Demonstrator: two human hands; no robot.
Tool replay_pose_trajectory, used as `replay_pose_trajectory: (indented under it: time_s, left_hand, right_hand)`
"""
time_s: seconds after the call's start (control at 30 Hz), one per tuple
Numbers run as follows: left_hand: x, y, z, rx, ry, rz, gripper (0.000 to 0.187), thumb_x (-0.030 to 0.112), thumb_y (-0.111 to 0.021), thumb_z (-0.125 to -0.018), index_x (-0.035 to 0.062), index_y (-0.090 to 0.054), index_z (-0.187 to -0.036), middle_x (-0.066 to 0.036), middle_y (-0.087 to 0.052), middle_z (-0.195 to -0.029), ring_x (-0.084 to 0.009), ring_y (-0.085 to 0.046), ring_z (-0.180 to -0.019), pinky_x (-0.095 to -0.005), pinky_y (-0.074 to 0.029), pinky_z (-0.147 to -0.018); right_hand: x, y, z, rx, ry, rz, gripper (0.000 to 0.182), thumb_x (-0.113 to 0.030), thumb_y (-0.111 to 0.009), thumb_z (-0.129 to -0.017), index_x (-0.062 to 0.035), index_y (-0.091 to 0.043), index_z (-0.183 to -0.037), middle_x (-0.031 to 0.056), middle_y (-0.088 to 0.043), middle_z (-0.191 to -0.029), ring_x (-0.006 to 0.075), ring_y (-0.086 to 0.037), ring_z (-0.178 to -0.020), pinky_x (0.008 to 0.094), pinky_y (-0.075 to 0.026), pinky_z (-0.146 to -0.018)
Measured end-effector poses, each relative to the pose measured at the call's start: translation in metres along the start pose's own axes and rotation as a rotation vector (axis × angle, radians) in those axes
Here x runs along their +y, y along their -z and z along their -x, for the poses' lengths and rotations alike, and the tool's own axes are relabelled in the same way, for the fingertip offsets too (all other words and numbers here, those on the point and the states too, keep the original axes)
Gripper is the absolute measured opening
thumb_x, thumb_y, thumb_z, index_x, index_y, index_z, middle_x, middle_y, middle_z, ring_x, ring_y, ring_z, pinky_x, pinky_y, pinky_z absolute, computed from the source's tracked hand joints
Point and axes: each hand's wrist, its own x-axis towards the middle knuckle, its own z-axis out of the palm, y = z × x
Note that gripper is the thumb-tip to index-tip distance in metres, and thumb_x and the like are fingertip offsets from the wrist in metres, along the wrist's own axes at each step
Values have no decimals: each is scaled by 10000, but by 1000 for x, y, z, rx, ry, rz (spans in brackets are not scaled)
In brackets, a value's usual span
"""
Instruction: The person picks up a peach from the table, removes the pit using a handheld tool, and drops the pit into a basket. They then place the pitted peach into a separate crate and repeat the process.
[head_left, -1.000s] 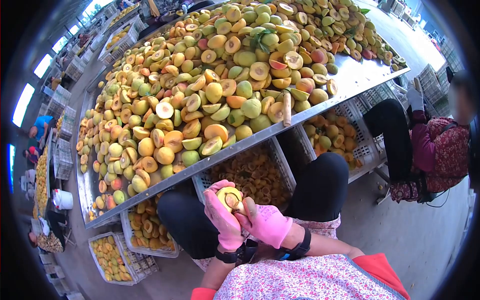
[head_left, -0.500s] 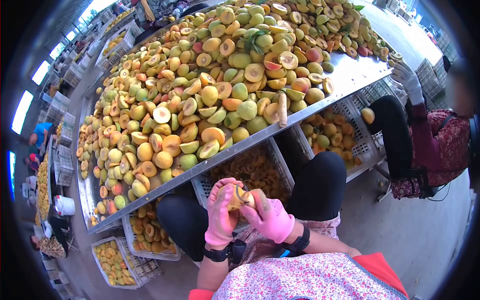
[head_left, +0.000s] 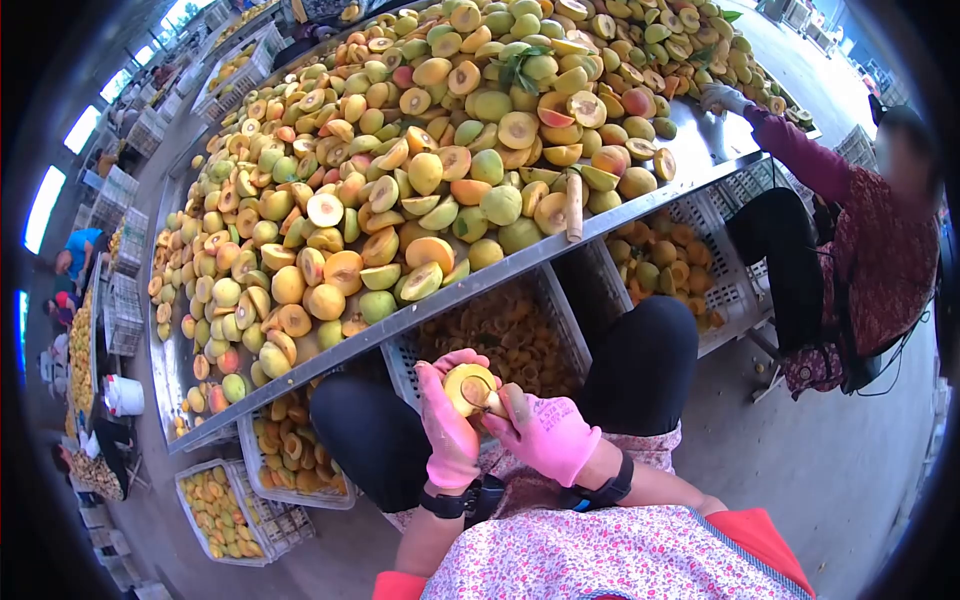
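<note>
Gloved in pink, my left hand has its fingers wrapped round a halved yellow fruit, cut face up. My right hand, also in a pink glove, grips a small tool whose thin curved loop lies against the middle of the cut face. Both hands are above my lap, just in front of the table edge. Heaped on the metal table are whole and halved fruits. A wooden handle rests at the table's front edge.
Under the table are a crate of fruit pieces, another crate to its right, and crates at the lower left. A co-worker sits at the right, one gloved hand over the table. A white bucket stands far left.
The fruit's cut face now shows more fully, with the loop on it. At the right, the co-worker's arm has reached farther over the table. The view has shifted slightly.
</note>
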Motion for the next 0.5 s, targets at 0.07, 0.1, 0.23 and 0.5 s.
replay_pose_trajectory:
  time_s: [0.07,0.1,0.23,0.5]
  left_hand:
    - [-3,-2,2,7,-31,8,582,577,-310,-1088,60,-571,-1148,-100,-662,-1032,-207,-679,-835,-329,-565,-786]
    - [-4,-4,3,31,-58,10,571,561,-317,-1091,55,-577,-1141,-99,-663,-1031,-201,-673,-835,-327,-563,-789]
    - [-13,4,0,84,-114,-68,540,511,-346,-1098,39,-608,-1114,-95,-664,-1028,-177,-649,-844,-311,-547,-796]
    - [-18,10,-3,124,-201,-194,552,502,-361,-1096,22,-634,-1074,-87,-665,-991,-155,-626,-873,-286,-516,-804]
  right_hand:
    - [1,-4,1,0,8,32,460,-371,-594,-1015,25,-518,-1236,182,-685,-777,352,-689,-643,449,-521,-545]
    - [1,-5,0,3,17,61,452,-373,-582,-1021,24,-514,-1225,181,-685,-774,352,-688,-638,452,-518,-541]
    - [-4,-2,-4,11,29,40,317,-313,-627,-1010,-43,-470,-1063,160,-639,-675,358,-665,-603,439,-498,-514]
    - [3,-14,-5,-148,-53,-82,330,-333,-584,-1031,-33,-446,-1050,203,-626,-668,398,-656,-624,475,-487,-529]
